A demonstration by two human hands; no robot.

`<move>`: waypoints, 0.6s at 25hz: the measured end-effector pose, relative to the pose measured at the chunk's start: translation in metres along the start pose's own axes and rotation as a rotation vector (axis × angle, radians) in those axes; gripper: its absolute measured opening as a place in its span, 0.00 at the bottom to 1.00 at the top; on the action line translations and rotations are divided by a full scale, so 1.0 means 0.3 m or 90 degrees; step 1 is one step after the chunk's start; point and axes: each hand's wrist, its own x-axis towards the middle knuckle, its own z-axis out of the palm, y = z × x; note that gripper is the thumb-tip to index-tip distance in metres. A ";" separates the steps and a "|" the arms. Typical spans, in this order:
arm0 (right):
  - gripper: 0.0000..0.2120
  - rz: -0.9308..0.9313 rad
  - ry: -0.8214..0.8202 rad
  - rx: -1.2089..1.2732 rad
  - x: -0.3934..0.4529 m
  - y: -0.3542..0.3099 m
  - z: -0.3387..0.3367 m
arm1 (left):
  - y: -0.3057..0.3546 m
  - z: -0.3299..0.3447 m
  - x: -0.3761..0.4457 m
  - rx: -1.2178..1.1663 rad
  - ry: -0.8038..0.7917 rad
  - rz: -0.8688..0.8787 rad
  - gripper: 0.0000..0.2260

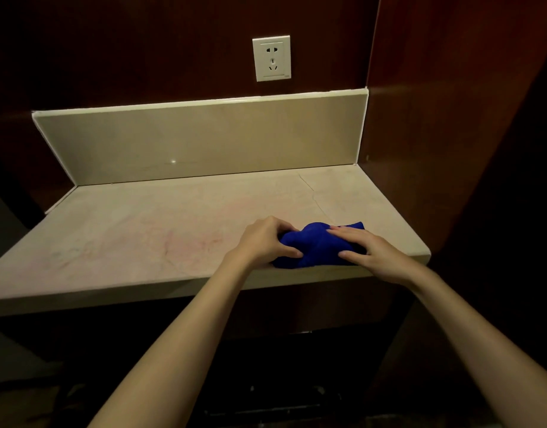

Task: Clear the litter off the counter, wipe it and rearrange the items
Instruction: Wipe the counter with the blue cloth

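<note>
A bunched blue cloth [317,245] lies on the beige stone counter [161,230], close to its front edge on the right side. My left hand [264,239] grips the cloth's left end, fingers curled round it. My right hand [368,251] lies on the cloth's right end with its fingers fairly straight, pressing it down. The counter surface shows faint reddish marks and a thin crack near the back right.
A beige backsplash [201,140] runs along the back of the counter. Above it, a white wall socket [271,58] sits on the dark wood panel. A dark wooden wall [451,118] closes the right side. Below the counter is dark space.
</note>
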 end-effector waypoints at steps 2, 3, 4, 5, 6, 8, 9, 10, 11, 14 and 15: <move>0.24 0.001 0.008 0.000 -0.047 0.017 0.002 | 0.027 0.013 -0.012 -0.001 -0.025 0.014 0.18; 0.24 0.003 0.011 0.002 -0.062 0.024 0.003 | 0.035 0.018 -0.013 -0.001 -0.036 0.018 0.19; 0.24 0.004 0.014 0.006 -0.070 0.030 0.002 | 0.040 0.019 -0.013 -0.003 -0.046 0.019 0.19; 0.24 0.003 0.015 0.011 -0.070 0.036 -0.002 | 0.043 0.018 -0.009 -0.008 -0.053 0.020 0.19; 0.24 0.001 0.015 0.015 -0.062 0.041 -0.007 | 0.044 0.015 -0.003 -0.015 -0.059 0.021 0.18; 0.23 0.002 0.015 0.022 -0.034 0.054 -0.019 | 0.042 0.014 0.021 -0.039 -0.065 0.020 0.16; 0.23 0.005 0.016 0.023 -0.017 0.060 -0.026 | 0.039 0.016 0.038 -0.051 -0.063 0.015 0.15; 0.23 0.007 0.017 0.020 0.002 0.067 -0.036 | 0.038 0.015 0.061 -0.057 -0.059 0.009 0.15; 0.23 0.010 0.015 0.015 0.022 0.071 -0.046 | 0.035 0.013 0.084 -0.059 -0.058 0.003 0.15; 0.24 0.035 0.019 -0.008 0.096 0.101 -0.085 | 0.035 0.000 0.189 -0.054 -0.061 -0.009 0.15; 0.24 0.047 0.026 -0.010 0.125 0.118 -0.100 | 0.035 -0.001 0.234 -0.052 -0.059 -0.015 0.15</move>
